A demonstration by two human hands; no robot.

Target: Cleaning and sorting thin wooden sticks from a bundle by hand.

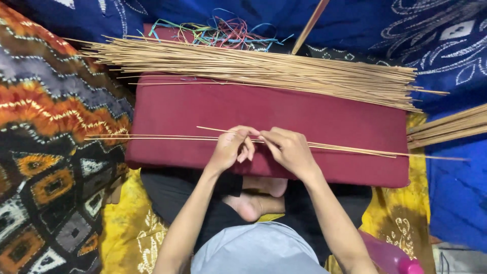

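grey shirt (253, 251) and crossed legs sit nearest the lens, bare foot (251, 205) just below the wrists. left hand (229, 148) and right hand (288, 149) meet fingertip to fingertip, both pinching a few thin sticks (152, 137) that lie across the maroon cushion (203, 109) and run out past each hand. big sheaf of sticks (264, 68) rests beyond the knuckles at the cushion's far edge; coloured strips (223, 33) beyond that. sticks look light, springy and likely to snap if bent hard; best pinched near mid-length, where the fingers are. pink bottle (393, 259) near right elbow.
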